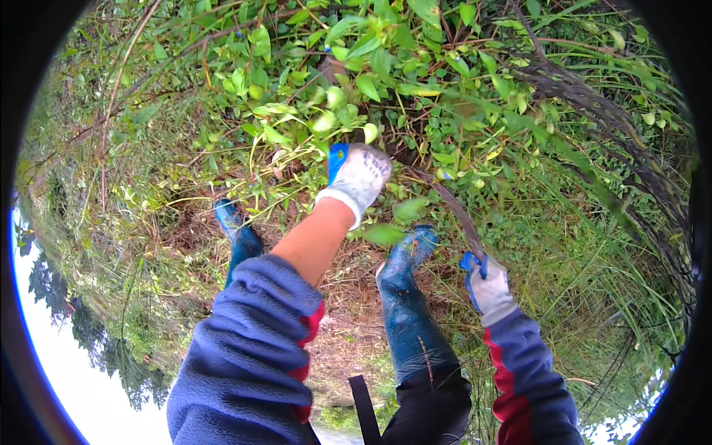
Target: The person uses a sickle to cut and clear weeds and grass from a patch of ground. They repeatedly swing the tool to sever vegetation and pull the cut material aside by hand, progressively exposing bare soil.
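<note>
My left hand, in a white work glove with a blue palm coating, is closed around leafy green stems at the middle of the view. My right hand, in a matching glove, grips the lower end of a long, curved brown tool that looks like a sickle. Its far end runs up and left into the low plants, close to the right of my left hand, where foliage hides the tip. Green weeds with small blue flowers grow around both hands.
My blue rubber boots stand apart on ground littered with dry plant matter. Dark woody stems arch along the right side. Thin brown stalks cross the upper left, and long grass grows at the right.
</note>
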A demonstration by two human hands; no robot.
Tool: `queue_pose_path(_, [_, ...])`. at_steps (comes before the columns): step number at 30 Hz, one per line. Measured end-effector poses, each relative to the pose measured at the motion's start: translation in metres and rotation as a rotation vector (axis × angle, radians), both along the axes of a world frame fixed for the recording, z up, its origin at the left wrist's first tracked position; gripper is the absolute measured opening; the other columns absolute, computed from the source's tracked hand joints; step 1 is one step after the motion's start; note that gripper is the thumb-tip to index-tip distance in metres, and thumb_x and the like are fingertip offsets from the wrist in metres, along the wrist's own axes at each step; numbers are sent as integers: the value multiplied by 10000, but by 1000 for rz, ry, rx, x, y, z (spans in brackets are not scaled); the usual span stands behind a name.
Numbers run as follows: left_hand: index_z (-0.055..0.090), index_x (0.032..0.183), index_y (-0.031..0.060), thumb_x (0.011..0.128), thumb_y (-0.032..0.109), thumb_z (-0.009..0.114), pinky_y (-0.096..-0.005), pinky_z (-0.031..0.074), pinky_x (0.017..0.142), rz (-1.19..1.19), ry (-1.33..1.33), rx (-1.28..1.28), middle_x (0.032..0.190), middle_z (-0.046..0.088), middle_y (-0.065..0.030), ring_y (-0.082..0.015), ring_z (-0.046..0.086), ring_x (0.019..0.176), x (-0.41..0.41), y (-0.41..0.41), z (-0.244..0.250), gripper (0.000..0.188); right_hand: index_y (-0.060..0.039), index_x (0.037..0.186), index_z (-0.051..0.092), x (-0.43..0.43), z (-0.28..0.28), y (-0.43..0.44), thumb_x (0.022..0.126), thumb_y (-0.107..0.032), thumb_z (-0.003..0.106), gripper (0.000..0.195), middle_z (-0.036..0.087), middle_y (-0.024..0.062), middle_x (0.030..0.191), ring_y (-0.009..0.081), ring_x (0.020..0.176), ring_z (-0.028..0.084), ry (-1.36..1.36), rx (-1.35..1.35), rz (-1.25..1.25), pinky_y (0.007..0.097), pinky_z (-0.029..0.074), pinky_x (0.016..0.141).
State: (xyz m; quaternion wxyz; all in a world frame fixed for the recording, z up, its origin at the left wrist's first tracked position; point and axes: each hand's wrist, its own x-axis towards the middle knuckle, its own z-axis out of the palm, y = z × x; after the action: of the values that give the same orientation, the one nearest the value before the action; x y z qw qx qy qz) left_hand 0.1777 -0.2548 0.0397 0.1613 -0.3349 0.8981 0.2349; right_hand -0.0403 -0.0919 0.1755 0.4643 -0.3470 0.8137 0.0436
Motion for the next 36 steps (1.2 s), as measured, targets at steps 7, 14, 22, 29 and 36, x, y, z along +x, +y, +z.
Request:
queue_pose_path(7, [584, 702, 101, 692, 124, 502, -328, 428, 580, 7, -56, 28, 675, 586, -67, -219, 580, 678, 30, -10, 17, 86, -21, 984, 561, 40, -41, -17, 756, -64, 524, 235, 542, 122, 807, 239, 648, 514, -29, 74, 328, 337, 452, 600])
queue_pose_path(14, [573, 732, 94, 692, 136, 504, -318, 397, 601, -87, -42, -70, 667, 584, -65, -213, 569, 681, 60, -12, 14, 91, 22, 1004, 522, -6, 90, 77, 827, 49, 346, 251, 551, 48, 697, 70, 599, 491, -113, 210, -526, 218, 420, 563])
queue_pose_path(22, [559, 739, 82, 706, 130, 500, -304, 393, 588, -165, -169, -267, 653, 562, -45, -192, 546, 658, 65, -15, 19, 83, -13, 865, 555, 66, -53, -54, 804, -158, 515, 162, 577, 159, 677, 277, 600, 580, 36, -248, 97, 351, 445, 531])
queue_pose_path(29, [509, 1093, 101, 804, 197, 483, -352, 389, 837, -467, -313, 11, 1060, 526, -114, -252, 503, 997, 144, 61, 40, 305, -14, 936, 563, 43, 30, 25, 784, -65, 509, 169, 591, 143, 684, 204, 611, 606, -211, -120, -163, 306, 482, 566])
queue_pose_path(36, [240, 1329, 82, 817, 137, 449, -478, 338, 919, -371, -322, -574, 1329, 296, -162, -286, 458, 1071, 155, 75, 26, 556, -5, 859, 529, 110, -63, -59, 810, -80, 476, 104, 553, 117, 658, 208, 580, 547, -189, -115, -166, 299, 448, 532])
